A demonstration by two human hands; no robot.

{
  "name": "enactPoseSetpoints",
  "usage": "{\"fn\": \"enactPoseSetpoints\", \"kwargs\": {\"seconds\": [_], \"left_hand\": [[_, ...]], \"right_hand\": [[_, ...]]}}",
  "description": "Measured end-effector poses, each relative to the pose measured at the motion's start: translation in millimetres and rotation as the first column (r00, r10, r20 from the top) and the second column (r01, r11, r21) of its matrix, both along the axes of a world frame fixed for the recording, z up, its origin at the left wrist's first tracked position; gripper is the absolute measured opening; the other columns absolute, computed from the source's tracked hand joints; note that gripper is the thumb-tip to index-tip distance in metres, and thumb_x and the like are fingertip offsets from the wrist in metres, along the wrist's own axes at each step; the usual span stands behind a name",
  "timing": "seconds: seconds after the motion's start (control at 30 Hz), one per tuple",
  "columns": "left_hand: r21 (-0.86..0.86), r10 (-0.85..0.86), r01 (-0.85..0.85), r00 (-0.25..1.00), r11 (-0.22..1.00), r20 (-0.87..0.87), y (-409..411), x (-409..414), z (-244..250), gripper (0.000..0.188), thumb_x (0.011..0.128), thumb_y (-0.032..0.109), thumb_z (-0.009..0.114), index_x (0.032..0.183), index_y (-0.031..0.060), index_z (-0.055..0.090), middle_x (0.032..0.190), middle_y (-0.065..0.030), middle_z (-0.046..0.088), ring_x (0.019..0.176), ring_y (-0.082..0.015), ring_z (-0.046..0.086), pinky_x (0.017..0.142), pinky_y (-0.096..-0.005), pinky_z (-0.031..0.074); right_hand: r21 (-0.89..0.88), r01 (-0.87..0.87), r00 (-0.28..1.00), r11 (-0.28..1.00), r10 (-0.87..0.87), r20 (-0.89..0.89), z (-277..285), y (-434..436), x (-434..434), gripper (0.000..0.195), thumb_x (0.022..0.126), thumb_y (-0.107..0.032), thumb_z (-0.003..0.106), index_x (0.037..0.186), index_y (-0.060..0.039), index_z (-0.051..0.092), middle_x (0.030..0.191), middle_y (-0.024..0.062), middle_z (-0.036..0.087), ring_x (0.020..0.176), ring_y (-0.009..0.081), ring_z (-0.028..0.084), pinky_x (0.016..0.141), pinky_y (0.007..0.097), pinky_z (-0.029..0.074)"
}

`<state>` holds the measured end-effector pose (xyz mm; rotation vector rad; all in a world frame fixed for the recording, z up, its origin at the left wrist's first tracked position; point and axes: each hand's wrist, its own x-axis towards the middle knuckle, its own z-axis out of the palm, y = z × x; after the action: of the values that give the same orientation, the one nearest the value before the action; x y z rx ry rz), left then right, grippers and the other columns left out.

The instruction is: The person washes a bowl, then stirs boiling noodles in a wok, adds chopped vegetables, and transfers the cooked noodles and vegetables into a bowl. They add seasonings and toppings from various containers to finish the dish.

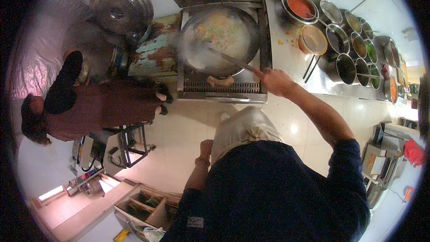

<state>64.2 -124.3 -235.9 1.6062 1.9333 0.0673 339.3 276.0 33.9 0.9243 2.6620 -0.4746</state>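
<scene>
My right hand (pixel 277 82) grips the handle of a long cooking utensil (pixel 231 61), a ladle or spatula whose head is lost in steam and food. It reaches into a large dark wok (pixel 253 30) on a steel range (pixel 235 98). Chopped food with green and orange bits (pixel 221 32) lies in the wok amid pale steam. A tan cloth (pixel 220 80) is wrapped at the wok's near side, above a slotted grate. My left hand (pixel 206 148) hangs low beside my light apron (pixel 240 127), away from the range; its fingers are not clearly visible.
Right of the range, a steel counter (pixel 285 70) bears several metal pots, a bowl of red sauce (pixel 300 8), a lidded plastic tub (pixel 313 39) and chopsticks (pixel 311 67). A large metal lid (pixel 121 5) stands at back left. Another person (pixel 100 107) stands close on the left.
</scene>
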Motion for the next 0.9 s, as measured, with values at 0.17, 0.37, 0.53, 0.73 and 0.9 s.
{"fn": "enactPoseSetpoints", "kwargs": {"seconds": [0.17,0.37,0.53,0.73,0.9], "left_hand": [[0.003,-0.069,0.069,0.996,0.998,-0.056,11.4,0.0,2.9,0.020,0.076,0.027,0.061,0.072,0.0097,0.071,0.074,-0.0135,0.068,0.072,-0.0319,0.067,0.063,-0.0426,0.053],[-0.087,-0.018,0.018,1.000,0.996,0.009,17.4,0.6,7.5,0.022,0.077,0.026,0.061,0.076,0.0076,0.072,0.077,-0.0144,0.069,0.073,-0.0328,0.067,0.063,-0.0411,0.053],[-0.130,0.329,-0.304,0.906,0.944,0.268,9.8,-4.3,-7.1,0.024,0.077,0.027,0.061,0.079,0.0052,0.072,0.077,-0.0174,0.068,0.073,-0.0330,0.067,0.063,-0.0410,0.052],[-0.068,-0.066,0.060,0.994,0.996,-0.087,34.1,1.7,19.8,0.021,0.074,0.026,0.062,0.072,0.0075,0.070,0.074,-0.0173,0.067,0.072,-0.0338,0.066,0.062,-0.0430,0.052],[-0.033,-0.037,0.035,0.998,0.999,-0.049,27.7,6.0,16.1,0.018,0.073,0.025,0.062,0.071,0.0086,0.069,0.071,-0.0160,0.066,0.070,-0.0346,0.066,0.062,-0.0443,0.052]], "right_hand": [[-0.137,0.123,0.990,0.983,-0.131,-0.051,57.0,-45.0,55.8,0.064,0.087,-0.007,0.054,0.146,-0.0082,0.031,0.096,0.0233,0.062,0.081,0.0387,0.065,0.073,0.0467,0.054],[-0.418,0.201,0.930,0.886,-0.306,-0.202,117.4,-75.0,95.6,0.060,0.083,-0.003,0.058,0.141,-0.0025,0.041,0.094,0.0241,0.063,0.081,0.0393,0.064,0.075,0.0457,0.052],[-0.372,0.185,0.972,0.910,-0.225,-0.067,100.7,-80.0,92.3,0.065,0.084,-0.004,0.056,0.145,-0.0043,0.032,0.092,0.0247,0.062,0.079,0.0404,0.064,0.074,0.0471,0.053],[-0.083,0.180,0.983,0.980,-0.183,-0.028,-12.6,-63.7,69.9,0.073,0.086,-0.006,0.053,0.150,-0.0075,0.018,0.094,0.0247,0.060,0.075,0.0394,0.065,0.065,0.0475,0.055],[0.080,0.156,0.987,0.984,-0.158,0.018,-67.3,-41.3,48.3,0.070,0.089,-0.008,0.048,0.151,-0.0049,0.016,0.098,0.0238,0.061,0.072,0.0352,0.067,0.061,0.0444,0.057]]}}
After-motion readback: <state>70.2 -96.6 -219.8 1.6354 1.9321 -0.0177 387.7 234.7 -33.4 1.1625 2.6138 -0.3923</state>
